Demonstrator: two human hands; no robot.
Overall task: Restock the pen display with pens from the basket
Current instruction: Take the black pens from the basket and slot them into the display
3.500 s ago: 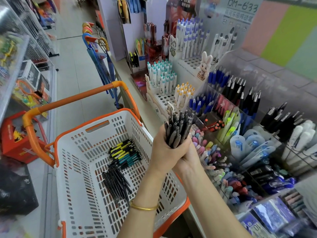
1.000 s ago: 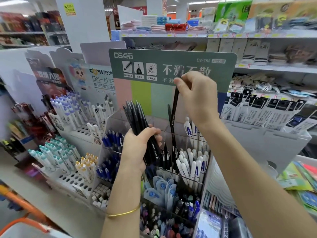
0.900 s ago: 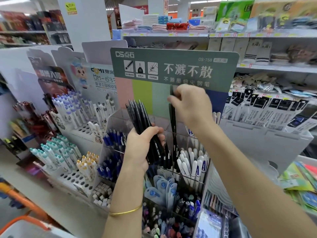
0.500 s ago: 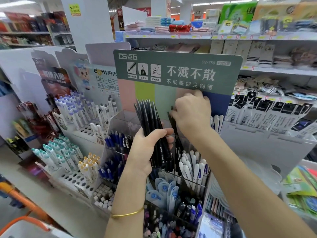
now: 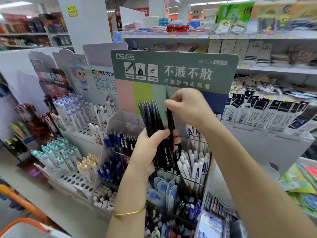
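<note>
Pens (image 5: 151,121), a bundle of slim black ones, stand nearly upright in my left hand (image 5: 151,152). Their long axis runs up and down, and their upper ends lean a little to the left and fan out slightly in front of the green header card (image 5: 173,69). They are matte black from end to end, with small white lettering printed near the lower ends. The upper ends look narrow, though I cannot tell whether they are tips or caps. My left hand grips the bundle around its lower half, thumb laid across the front and fingers curled round from behind, with a thin gold bracelet (image 5: 128,213) on that wrist. My right hand (image 5: 187,107) is raised above it, knuckles toward me, pinching a single pen (image 5: 170,124) near its top between thumb and fingertips. That pen hangs almost vertical just beside the bundle, passing my left thumb tip; I cannot tell whether its lower end sits among the others. Both hands are held over the clear pen display (image 5: 120,122), above the compartment of white pens (image 5: 193,167) and to the right of the blue pens (image 5: 113,140). Only the orange rim of the basket (image 5: 27,220) shows, at the lower left corner.
</note>
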